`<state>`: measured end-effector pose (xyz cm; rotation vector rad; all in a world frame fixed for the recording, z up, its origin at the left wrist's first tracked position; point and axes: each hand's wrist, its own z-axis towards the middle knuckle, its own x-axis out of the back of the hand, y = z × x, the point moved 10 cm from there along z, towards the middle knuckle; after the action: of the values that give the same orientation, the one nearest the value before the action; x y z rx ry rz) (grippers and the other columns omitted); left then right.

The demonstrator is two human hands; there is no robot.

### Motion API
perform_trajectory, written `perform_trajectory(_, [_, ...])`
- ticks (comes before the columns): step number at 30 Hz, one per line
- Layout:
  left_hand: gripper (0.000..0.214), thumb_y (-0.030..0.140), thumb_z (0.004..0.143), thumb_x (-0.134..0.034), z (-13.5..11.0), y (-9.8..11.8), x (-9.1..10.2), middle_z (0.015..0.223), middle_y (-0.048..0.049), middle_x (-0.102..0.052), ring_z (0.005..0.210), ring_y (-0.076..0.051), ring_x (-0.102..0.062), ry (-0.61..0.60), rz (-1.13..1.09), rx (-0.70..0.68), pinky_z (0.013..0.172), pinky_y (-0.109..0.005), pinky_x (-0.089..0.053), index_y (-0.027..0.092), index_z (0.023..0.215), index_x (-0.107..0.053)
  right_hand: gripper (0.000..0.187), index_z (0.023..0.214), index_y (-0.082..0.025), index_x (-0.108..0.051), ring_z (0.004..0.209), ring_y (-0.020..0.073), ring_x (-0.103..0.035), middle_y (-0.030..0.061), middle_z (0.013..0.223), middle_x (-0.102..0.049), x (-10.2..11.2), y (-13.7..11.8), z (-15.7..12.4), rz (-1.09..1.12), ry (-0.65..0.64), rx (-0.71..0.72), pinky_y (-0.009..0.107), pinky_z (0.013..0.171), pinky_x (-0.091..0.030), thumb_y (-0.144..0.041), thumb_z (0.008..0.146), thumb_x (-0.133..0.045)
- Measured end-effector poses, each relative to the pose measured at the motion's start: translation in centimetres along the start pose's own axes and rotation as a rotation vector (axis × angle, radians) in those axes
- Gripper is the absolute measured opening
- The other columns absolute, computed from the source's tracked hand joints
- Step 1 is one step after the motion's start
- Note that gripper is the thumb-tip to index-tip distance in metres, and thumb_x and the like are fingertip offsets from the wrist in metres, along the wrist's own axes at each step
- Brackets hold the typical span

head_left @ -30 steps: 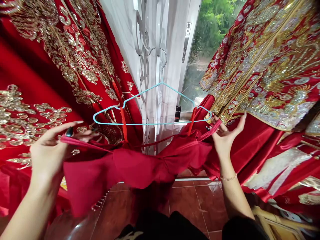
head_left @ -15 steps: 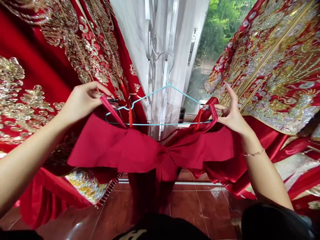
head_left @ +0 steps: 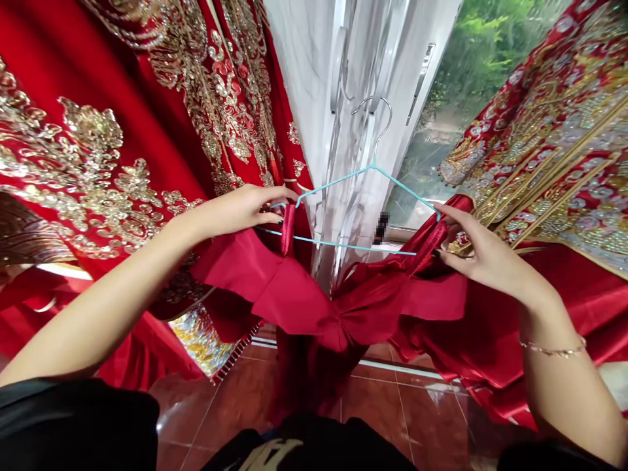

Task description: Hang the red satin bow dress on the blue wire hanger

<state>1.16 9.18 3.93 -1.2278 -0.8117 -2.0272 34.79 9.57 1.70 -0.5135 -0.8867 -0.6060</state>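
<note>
A light blue wire hanger (head_left: 343, 241) hangs by its metal hook (head_left: 377, 124) from a white ornate fitting in front of a white curtain. My left hand (head_left: 240, 210) pinches a red strap (head_left: 288, 229) of a red satin garment (head_left: 314, 304) at the hanger's left arm. My right hand (head_left: 483, 254) grips the garment's other strap (head_left: 429, 242) near the hanger's right end. The garment's folded, bow-like top sags between my hands. Whether either strap is hooked over the wire, I cannot tell.
Red robes with dense gold embroidery (head_left: 98, 150) hang on the left, and another (head_left: 554, 144) hangs on the right. Behind the hanger are a window (head_left: 481, 65) and a small dark object (head_left: 381, 227) on its sill. Below lies a red-brown tile floor (head_left: 417, 418).
My hands have moved closer together, with the left one rising and shifting right to the hanger's left arm. The straps now sit at the hanger's arms, and the view has swung right.
</note>
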Motion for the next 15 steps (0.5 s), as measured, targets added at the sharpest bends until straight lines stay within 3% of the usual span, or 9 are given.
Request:
perform_trajectory(3, [0.037,0.045,0.09,-0.058,0.3,-0.2,0.1,0.102,-0.0078,-0.074,0.088,-0.02,-0.068,0.109,-0.06,0.058,0.085,-0.035,-0.054,0.019,0.114,-0.07,0.075,0.158,-0.031,-0.029,0.137,0.0331,-0.052,0.0091,0.154,-0.049,-0.1,-0.9,-0.4,-0.059,0.044,0.037,0.053,0.114,-0.046,-0.029,0.09,-0.06])
perform_trajectory(7, [0.027,0.037,0.09,-0.055,1.1,-1.2,0.7,0.094,-0.0073,-0.074,0.085,-0.02,-0.068,0.282,-0.184,0.139,0.085,-0.037,-0.055,0.018,0.099,-0.072,0.074,0.159,-0.033,-0.028,0.136,0.032,-0.054,0.0081,0.153,-0.05,-0.5,-0.6,-0.4,-0.052,0.086,0.061,0.053,0.114,-0.047,-0.029,0.092,-0.059])
perform_trajectory(10, [0.034,0.036,0.09,-0.054,1.1,-1.1,-0.5,0.105,-0.0109,-0.074,0.095,-0.021,-0.068,0.151,-0.218,0.107,0.091,-0.039,-0.056,0.015,0.113,-0.067,0.074,0.159,-0.036,-0.024,0.135,0.0322,-0.054,0.0072,0.151,-0.051,-0.9,-0.3,-0.6,-0.083,0.078,0.061,0.055,0.113,-0.047,-0.029,0.093,-0.057])
perform_trajectory(12, [0.046,0.037,0.091,-0.054,0.1,-0.4,-1.2,0.125,-0.015,-0.068,0.113,-0.024,-0.064,0.053,-0.134,0.041,0.102,-0.044,-0.051,0.013,0.13,-0.059,0.075,0.159,-0.037,-0.024,0.136,0.0354,-0.051,0.0094,0.151,-0.049,-0.7,-0.7,-1.1,-0.143,0.122,0.069,0.058,0.113,-0.044,-0.029,0.093,-0.058])
perform_trajectory(15, [0.049,0.034,0.096,-0.053,-3.0,1.9,0.0,0.15,-0.0139,-0.051,0.135,-0.025,-0.049,0.167,0.107,-0.125,0.118,-0.046,-0.037,0.02,0.143,-0.052,0.071,0.155,-0.039,-0.036,0.135,0.0416,-0.049,0.0127,0.147,-0.049,1.1,-2.4,-2.9,-0.261,0.326,0.13,0.064,0.11,-0.042,-0.026,0.09,-0.063])
